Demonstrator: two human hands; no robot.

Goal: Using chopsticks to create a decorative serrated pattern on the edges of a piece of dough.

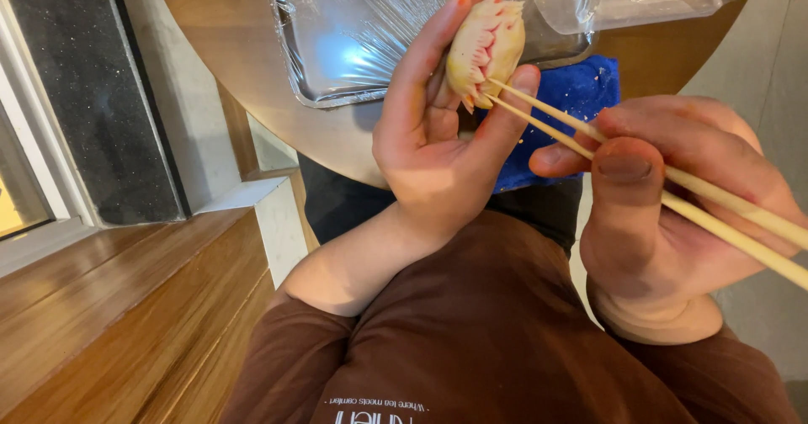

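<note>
My left hand (438,138) cradles a pale, pleated raw dumpling with pink filling showing at its seam (486,50), pinched between thumb tip and fingers, raised above the near edge of the round wooden table (252,71). Grip there: narrow, closed on the dumpling, likely so the open seam faces me. Its long axis runs near-to-far, tilted slightly right; the frilled end points far, the tapered end near.

My right hand (673,214) holds a pair of light wooden chopsticks (589,134), grip closed round them, thumb on top. Tips touch the dumpling's near-right edge (probably tucking filling).

Beyond: a metal tray lined with clear film (353,45), another dough piece at its far edge. A blue cloth (581,87) lies on the table under my hands.
</note>
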